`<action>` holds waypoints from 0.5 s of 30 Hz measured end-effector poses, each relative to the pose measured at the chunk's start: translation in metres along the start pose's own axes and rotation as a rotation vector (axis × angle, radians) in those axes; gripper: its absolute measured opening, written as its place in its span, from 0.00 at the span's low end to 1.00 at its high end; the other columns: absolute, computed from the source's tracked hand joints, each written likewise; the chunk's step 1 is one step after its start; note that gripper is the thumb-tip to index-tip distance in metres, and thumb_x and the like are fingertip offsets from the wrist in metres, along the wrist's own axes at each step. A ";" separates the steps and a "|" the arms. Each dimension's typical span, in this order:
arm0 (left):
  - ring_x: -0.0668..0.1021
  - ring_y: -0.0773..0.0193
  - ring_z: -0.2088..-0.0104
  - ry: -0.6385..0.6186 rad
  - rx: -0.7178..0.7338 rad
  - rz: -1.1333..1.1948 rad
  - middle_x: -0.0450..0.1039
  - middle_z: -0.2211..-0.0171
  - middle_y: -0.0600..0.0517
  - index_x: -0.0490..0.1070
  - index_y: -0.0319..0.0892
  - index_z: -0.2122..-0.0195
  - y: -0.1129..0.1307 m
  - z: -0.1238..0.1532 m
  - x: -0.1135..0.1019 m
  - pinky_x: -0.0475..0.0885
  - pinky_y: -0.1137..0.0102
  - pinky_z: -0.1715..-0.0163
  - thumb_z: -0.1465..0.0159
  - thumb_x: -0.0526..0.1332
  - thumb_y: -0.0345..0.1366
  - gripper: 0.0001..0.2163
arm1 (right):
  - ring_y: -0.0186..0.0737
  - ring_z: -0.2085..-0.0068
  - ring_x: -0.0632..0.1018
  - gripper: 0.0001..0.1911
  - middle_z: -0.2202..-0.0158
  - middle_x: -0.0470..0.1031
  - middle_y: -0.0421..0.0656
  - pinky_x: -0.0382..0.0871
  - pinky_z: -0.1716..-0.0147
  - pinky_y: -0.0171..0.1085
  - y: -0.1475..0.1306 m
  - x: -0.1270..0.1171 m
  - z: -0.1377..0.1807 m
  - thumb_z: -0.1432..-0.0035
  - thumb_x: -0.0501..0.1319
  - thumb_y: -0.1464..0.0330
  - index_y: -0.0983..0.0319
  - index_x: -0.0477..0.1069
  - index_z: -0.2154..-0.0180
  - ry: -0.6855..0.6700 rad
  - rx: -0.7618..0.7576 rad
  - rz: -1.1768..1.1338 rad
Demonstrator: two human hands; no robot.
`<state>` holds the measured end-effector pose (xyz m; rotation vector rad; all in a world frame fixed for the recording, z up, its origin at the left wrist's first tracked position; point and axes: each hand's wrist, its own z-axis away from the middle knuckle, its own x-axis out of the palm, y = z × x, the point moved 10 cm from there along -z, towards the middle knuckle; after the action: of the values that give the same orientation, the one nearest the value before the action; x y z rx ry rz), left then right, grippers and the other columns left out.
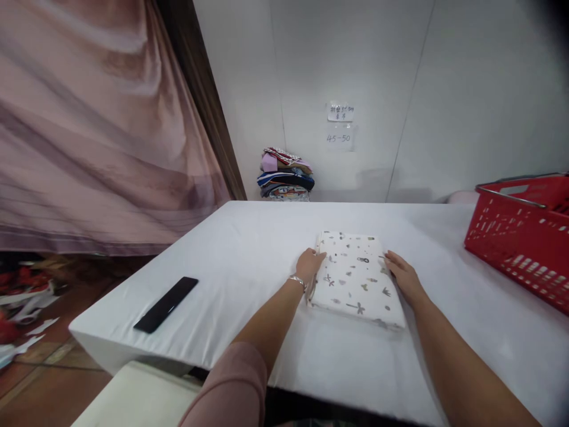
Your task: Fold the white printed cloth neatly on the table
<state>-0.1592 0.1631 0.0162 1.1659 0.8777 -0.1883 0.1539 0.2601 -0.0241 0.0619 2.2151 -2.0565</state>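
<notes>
A folded white cloth [355,279] with small printed plants and figures lies flat on the white-covered table [249,255]. At its left edge, my left hand [310,264] is closed on the layers, thumb on top and the other fingers mostly hidden at the side. My right hand [403,276] holds the opposite edge, its fingertips resting on the upper right border. The fold's near edge faces me, with several layers stacked together.
A black phone-like slab [166,304] lies on the table's left side. At the right stands a red plastic basket [515,237]. Beyond the far edge is a pile of folded fabrics [287,175]. A pink curtain [98,118] hangs at left, and a pale stool [133,397] sits below.
</notes>
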 end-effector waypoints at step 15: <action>0.75 0.59 0.60 0.071 0.069 -0.149 0.75 0.61 0.47 0.69 0.42 0.64 0.006 -0.010 0.006 0.65 0.70 0.62 0.41 0.57 0.41 0.09 | 0.47 0.51 0.74 0.26 0.51 0.74 0.47 0.65 0.49 0.45 -0.009 0.006 -0.009 0.51 0.60 0.60 0.62 0.70 0.50 0.013 -0.057 0.145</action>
<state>-0.1572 0.1760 0.0152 1.1777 1.0286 -0.3020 0.1463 0.2676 -0.0151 0.2238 2.2043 -1.9222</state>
